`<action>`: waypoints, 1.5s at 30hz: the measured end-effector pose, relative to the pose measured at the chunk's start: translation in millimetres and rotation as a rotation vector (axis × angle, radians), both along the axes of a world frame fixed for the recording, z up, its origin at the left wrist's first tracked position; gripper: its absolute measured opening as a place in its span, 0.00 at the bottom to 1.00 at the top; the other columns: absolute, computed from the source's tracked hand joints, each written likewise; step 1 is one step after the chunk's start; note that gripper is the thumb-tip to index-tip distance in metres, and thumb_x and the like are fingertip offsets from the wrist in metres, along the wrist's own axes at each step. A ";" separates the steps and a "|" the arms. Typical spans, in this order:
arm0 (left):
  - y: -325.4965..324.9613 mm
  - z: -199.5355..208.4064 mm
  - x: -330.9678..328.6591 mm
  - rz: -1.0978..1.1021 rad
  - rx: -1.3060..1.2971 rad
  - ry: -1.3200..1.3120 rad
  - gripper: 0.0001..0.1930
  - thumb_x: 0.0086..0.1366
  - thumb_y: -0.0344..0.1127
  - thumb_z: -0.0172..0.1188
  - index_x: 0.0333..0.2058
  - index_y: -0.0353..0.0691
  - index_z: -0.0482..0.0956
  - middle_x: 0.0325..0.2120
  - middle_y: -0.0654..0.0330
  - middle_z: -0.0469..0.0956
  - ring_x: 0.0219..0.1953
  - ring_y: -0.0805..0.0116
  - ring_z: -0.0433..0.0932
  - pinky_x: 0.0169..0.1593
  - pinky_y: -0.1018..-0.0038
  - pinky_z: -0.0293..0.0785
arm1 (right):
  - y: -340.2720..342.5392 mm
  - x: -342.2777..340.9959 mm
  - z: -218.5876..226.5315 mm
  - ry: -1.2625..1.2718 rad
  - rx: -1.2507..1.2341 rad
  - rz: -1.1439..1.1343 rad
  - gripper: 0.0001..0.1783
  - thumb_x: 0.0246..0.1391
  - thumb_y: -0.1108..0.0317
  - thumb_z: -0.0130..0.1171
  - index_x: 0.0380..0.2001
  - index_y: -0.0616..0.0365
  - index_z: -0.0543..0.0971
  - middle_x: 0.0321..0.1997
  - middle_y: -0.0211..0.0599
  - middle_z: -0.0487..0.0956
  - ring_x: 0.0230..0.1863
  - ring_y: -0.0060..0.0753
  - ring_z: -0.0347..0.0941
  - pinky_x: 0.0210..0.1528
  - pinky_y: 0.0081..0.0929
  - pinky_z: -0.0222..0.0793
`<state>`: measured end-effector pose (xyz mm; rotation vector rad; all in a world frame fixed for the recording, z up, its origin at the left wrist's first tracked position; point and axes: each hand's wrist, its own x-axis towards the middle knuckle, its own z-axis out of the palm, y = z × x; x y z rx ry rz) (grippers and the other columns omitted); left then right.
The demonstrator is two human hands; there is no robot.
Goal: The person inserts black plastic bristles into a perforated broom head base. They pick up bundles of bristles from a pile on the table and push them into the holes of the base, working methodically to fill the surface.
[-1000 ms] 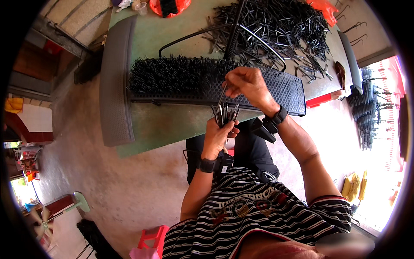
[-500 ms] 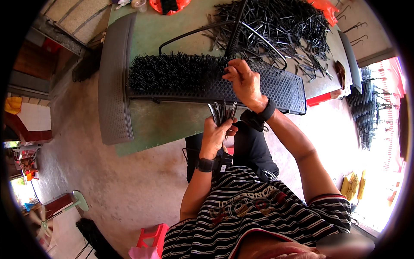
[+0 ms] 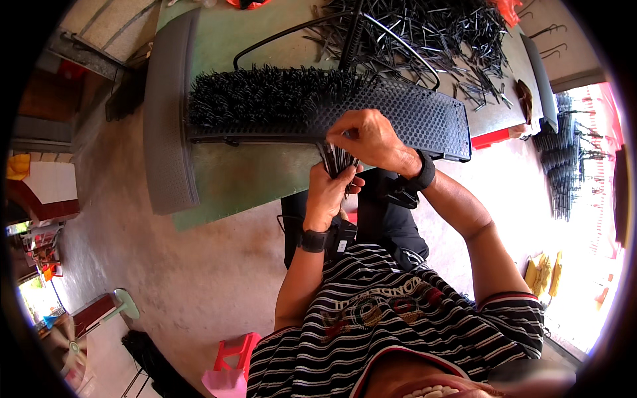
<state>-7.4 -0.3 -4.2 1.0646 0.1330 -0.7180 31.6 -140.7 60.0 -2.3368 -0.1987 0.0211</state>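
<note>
In my left hand is a bundle of thin black strips, their ends pointing up toward the panel. My right hand is just above it, thumb and forefinger pinched at the bundle's upper end; what lies between those fingertips is too small to make out. Beyond both hands, a long black perforated panel rests at the table's near edge. Dense curled black bristles fill its left part, while bare holes show on its right part. A bent black metal frame rises behind the panel.
A large heap of loose black strips covers the far right of the green table. Grey perforated sheets are stacked at the table's left. A red stool stands on the floor behind me, and black racks stand at right.
My right hand has come down from the panel's bristle edge to the top of the bundle in my left hand. The left hand still grips the bundle.
</note>
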 end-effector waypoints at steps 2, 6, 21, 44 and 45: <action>-2.8 1.3 0.4 -0.013 0.009 -0.005 0.06 0.59 0.26 0.57 0.36 0.32 0.76 0.29 0.58 0.78 0.24 0.70 0.78 0.27 0.78 0.75 | -1.8 1.6 4.7 0.031 0.051 -0.052 0.10 0.42 0.62 0.64 0.25 0.56 0.82 0.24 0.39 0.79 0.26 0.39 0.77 0.29 0.30 0.71; -5.6 1.1 0.7 -0.028 0.022 -0.030 0.06 0.59 0.27 0.57 0.36 0.32 0.76 0.28 0.58 0.78 0.24 0.71 0.78 0.27 0.78 0.75 | -5.9 -1.5 -5.0 0.033 -0.022 0.030 0.09 0.42 0.62 0.63 0.27 0.55 0.82 0.23 0.39 0.79 0.24 0.40 0.76 0.28 0.29 0.71; 2.0 1.9 2.4 -0.001 0.036 0.017 0.07 0.59 0.26 0.55 0.37 0.32 0.76 0.28 0.56 0.79 0.24 0.69 0.78 0.26 0.76 0.75 | -0.2 22.7 -5.4 -0.556 0.193 -0.171 0.08 0.51 0.78 0.55 0.36 0.63 0.71 0.26 0.42 0.77 0.27 0.34 0.79 0.26 0.25 0.73; 1.8 -3.9 -0.5 -0.011 0.064 -0.071 0.07 0.60 0.26 0.57 0.37 0.32 0.75 0.27 0.57 0.79 0.23 0.70 0.78 0.25 0.78 0.75 | 7.8 5.8 -2.7 -0.315 -0.112 0.187 0.12 0.42 0.60 0.64 0.26 0.57 0.80 0.27 0.37 0.77 0.28 0.44 0.75 0.29 0.36 0.70; -0.5 -0.3 -2.0 -0.005 0.066 -0.100 0.07 0.60 0.27 0.57 0.37 0.32 0.75 0.27 0.57 0.78 0.23 0.70 0.78 0.25 0.77 0.75 | 9.6 0.6 -3.6 -0.168 -0.108 0.175 0.14 0.41 0.58 0.65 0.26 0.57 0.82 0.28 0.39 0.79 0.30 0.44 0.76 0.32 0.35 0.71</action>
